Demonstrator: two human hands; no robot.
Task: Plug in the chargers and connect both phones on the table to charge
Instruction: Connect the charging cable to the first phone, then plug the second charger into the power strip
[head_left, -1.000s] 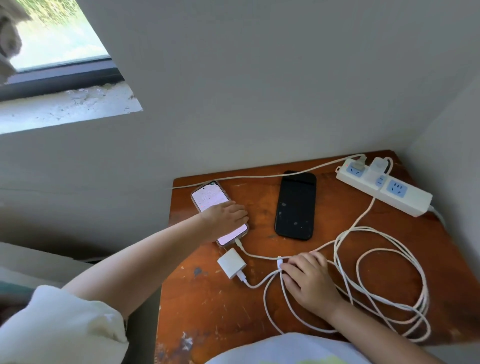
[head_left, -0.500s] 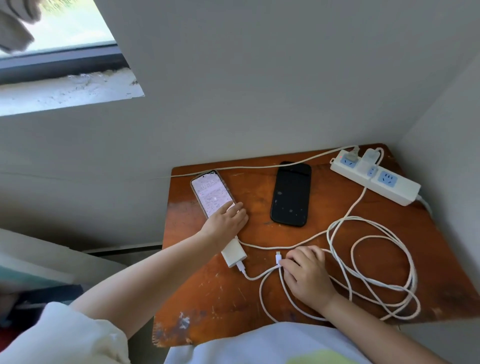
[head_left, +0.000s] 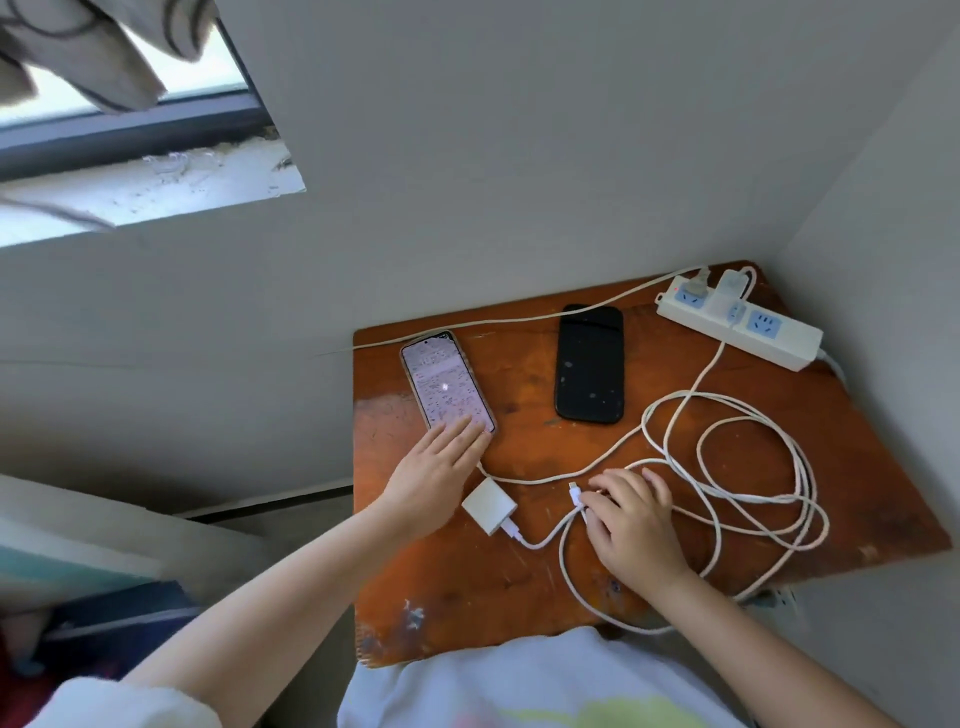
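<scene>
The lit phone (head_left: 447, 387) lay near the left edge of the wooden tabletop (head_left: 545, 587), screen up, a white cable running from its near end. The left hand (head_left: 434, 475) reached in with the forearm slanting up from the lower left, palm down, fingers straight and spread, their tips resting on the phone's near end; its grip was apart, closed on nothing. A white charger brick (head_left: 489, 505) sat just beside that hand, unplugged, its own cable attached.

The dark phone (head_left: 589, 364) lay well apart to the right, screen off, with no cable in it. The right hand (head_left: 631, 522) was palm down, fingers curled, its grip pinched together on a white cable end (head_left: 574, 493) near the connector. Loose white cable loops (head_left: 748, 483) sprawled to its right. A white power strip (head_left: 740, 325) lay at the far right corner with 2 plugs seated in it.
</scene>
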